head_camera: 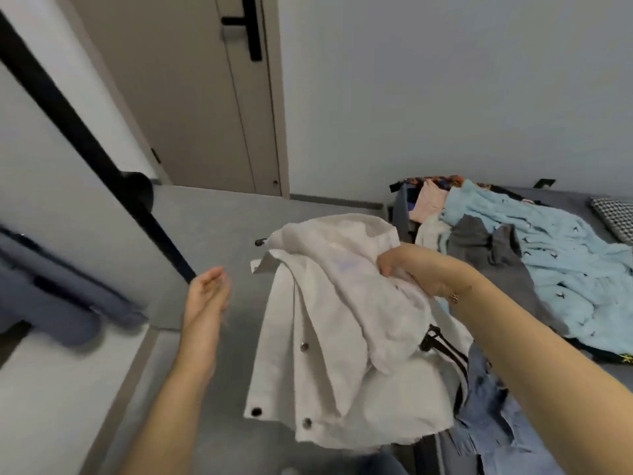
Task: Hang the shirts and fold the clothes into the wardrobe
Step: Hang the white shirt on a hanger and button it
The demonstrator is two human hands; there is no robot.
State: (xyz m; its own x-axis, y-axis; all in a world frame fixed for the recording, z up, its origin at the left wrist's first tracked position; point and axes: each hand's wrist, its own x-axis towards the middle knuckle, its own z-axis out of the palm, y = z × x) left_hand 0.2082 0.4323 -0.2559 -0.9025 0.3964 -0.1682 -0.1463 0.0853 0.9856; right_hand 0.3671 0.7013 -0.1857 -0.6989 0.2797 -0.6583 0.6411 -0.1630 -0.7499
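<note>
A white jacket with metal snap buttons [329,330] hangs in the air in the middle of the view. My right hand [416,267] grips a bunch of its fabric near the top. My left hand [207,291] is to the left of the jacket, apart from it, with its fingers straight and nothing in it. On the grey bed [565,200] at the right lies a heap of clothes: a light blue patterned garment [561,265], a grey one [493,255], a pink one [430,200] and a blue denim piece [493,416].
A white wardrobe panel with a black bar [85,138] stands at the left, with dark blue clothing [51,303] hanging by it. A beige door with a black handle [246,25] is behind. Grey floor [212,228] lies between wardrobe and bed. A checked pillow [613,217] is at far right.
</note>
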